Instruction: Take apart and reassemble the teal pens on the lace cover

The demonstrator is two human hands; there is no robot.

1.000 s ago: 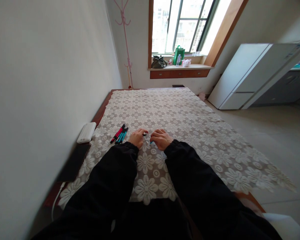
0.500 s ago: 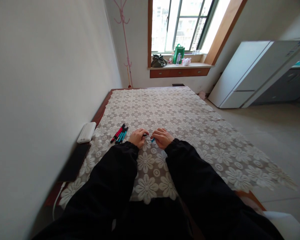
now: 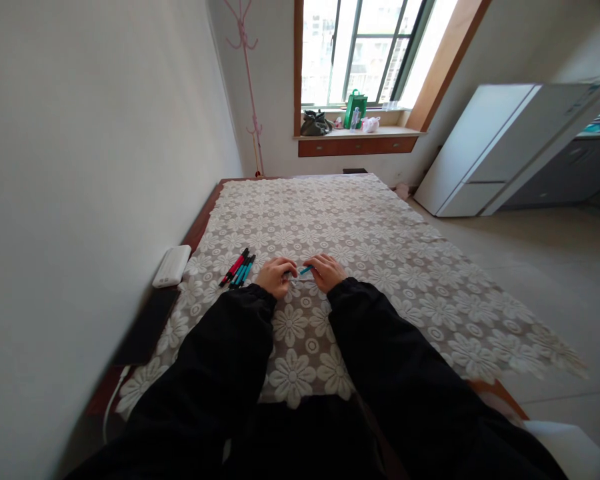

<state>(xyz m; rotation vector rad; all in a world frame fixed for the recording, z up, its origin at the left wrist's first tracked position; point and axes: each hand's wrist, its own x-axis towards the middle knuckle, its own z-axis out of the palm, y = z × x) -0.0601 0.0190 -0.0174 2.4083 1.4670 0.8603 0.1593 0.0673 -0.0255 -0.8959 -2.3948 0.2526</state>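
My left hand [image 3: 276,276] is closed over the table, its fingertips pinching a small dark piece that is mostly hidden. Just to its right, my right hand [image 3: 326,271] grips a blue pen piece [image 3: 306,270] that pokes out from the fingers toward the left. A thin whitish strip [image 3: 304,280] shows between the two hands; what it is I cannot make out. Left of my left hand lie several pens: a red-and-black pen [image 3: 235,267] and teal-and-black pens [image 3: 245,271], side by side at a slant.
A lace tablecloth [image 3: 330,220] with a flower pattern covers the table. Along the left edge lie a white power bank [image 3: 172,266] and a dark flat device [image 3: 147,327], near a white cable [image 3: 112,403]. The wall runs close on the left.
The blue piece in my right hand now shows more of its length and points toward my left hand. My right hand's fingers have lifted slightly. The pens lie as before.
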